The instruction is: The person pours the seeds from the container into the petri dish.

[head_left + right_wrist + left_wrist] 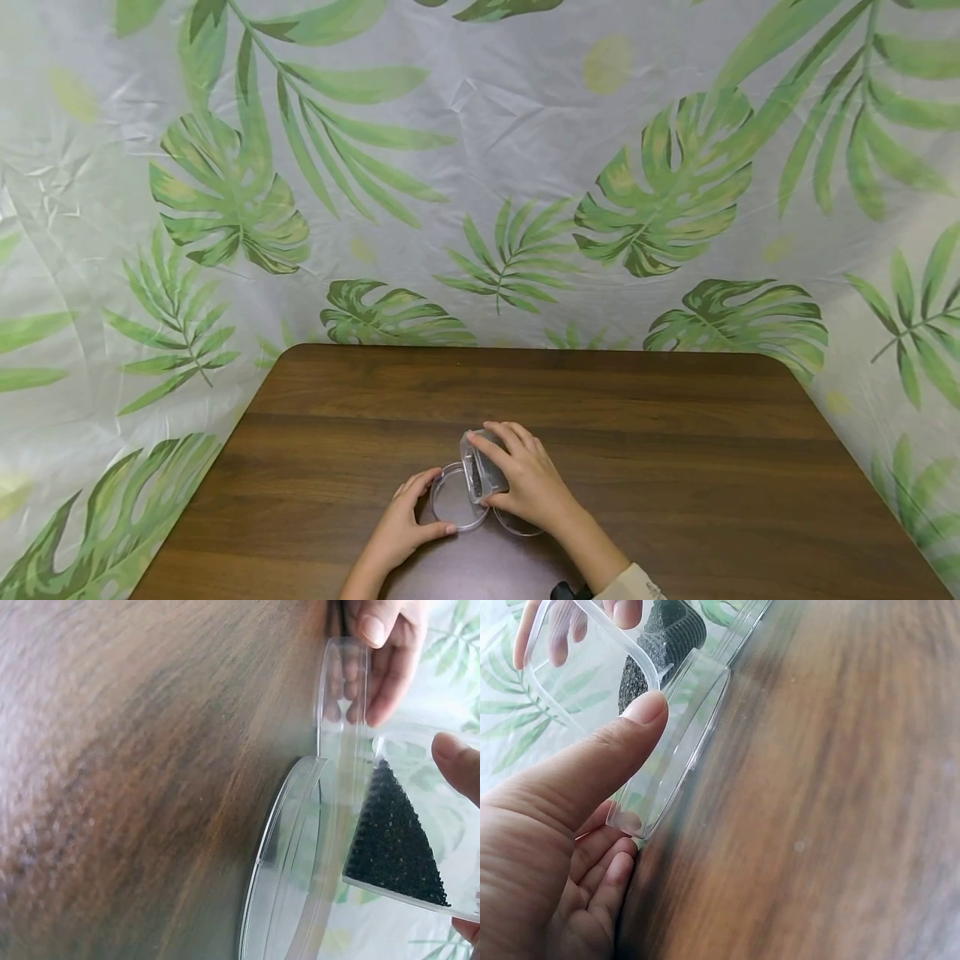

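1. Left hand [401, 521]: its thumb and fingers are spreading wide around opposite sides of the first dish, gripping it by the wall.
2. Clear, round, shallow plastic dish [452, 500]: standing flat on the surface, in front of the person, with the left hand holding it.
3. Right hand [528, 475]: its thumb and fingers are curling partway closed, gripping the box from above and below.
4. Clear, square-cornered plastic box [491, 475]: leaning at a slant above the right part of the first dish; whether it is touching the rim cannot be told.
5. Fine black grains [394, 844]: lying inside the box, heaping toward its low side.
6. Second clear, round, shallow plastic dish [277, 877]: resting on the surface just beside the first, partly hiding below the right hand.
7. Dark brown wood-grain surface [675, 433]: carrying both dishes.
8. Whitish sheet with green leaf print [517, 108]: hanging behind the surface.
9. Cream sleeve [630, 583]: covering part of the right forearm.
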Tool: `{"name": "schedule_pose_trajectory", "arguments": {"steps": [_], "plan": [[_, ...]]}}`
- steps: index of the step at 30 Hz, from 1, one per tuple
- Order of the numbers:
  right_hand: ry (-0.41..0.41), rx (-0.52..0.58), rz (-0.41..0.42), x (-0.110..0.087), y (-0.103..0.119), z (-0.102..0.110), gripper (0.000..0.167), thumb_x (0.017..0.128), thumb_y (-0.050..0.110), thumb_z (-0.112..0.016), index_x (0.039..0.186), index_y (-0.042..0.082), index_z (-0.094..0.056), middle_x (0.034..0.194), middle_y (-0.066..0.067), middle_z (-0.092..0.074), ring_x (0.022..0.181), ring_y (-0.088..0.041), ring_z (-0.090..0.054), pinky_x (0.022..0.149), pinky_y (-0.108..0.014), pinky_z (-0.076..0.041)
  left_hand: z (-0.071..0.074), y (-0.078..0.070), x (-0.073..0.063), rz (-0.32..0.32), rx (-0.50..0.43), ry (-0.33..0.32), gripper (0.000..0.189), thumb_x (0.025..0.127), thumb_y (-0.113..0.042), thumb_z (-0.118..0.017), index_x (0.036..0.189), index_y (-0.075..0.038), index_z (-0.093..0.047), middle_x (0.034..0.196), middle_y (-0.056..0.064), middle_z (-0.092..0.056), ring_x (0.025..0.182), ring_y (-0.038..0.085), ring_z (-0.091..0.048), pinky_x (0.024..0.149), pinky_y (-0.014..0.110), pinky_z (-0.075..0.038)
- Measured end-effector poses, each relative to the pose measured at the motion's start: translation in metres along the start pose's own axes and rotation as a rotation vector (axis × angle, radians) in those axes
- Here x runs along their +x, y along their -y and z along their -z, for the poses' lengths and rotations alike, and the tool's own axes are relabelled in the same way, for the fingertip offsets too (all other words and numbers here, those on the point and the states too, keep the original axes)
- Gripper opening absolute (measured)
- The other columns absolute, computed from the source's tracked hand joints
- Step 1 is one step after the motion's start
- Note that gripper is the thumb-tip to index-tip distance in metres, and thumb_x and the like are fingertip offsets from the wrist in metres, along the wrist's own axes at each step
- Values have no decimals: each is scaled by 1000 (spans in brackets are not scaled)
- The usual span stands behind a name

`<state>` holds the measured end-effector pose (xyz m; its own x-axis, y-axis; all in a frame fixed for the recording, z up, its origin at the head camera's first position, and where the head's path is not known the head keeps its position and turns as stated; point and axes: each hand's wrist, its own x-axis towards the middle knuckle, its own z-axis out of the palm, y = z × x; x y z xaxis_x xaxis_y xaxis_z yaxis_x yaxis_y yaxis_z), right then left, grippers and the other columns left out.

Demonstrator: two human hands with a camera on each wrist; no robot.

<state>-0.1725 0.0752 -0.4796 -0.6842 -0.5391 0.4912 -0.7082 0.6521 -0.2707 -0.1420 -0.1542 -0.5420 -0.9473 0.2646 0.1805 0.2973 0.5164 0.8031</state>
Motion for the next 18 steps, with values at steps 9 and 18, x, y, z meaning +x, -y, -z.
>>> {"name": "schedule_pose_trajectory", "arguments": {"steps": [9, 18], "plan": [[-6, -2, 28, 0, 2, -2, 92, 54, 35, -83, 135, 23, -41, 134, -10, -39, 121, -31, -34, 91, -48, -36, 0, 0, 0, 14, -18, 9, 82, 65, -43, -76, 131, -7, -42, 126, 6, -47, 113, 26, -42, 90, 49, -36], [-11, -34, 52, -1, 2, -5, 93, 55, 36, -83, 136, 25, -40, 135, -9, -38, 122, -29, -32, 92, -47, -36, 1, 0, -1, 20, -11, 13, 82, 65, -43, -76, 131, -8, -42, 127, 6, -46, 113, 26, -42, 90, 49, -37]]}}
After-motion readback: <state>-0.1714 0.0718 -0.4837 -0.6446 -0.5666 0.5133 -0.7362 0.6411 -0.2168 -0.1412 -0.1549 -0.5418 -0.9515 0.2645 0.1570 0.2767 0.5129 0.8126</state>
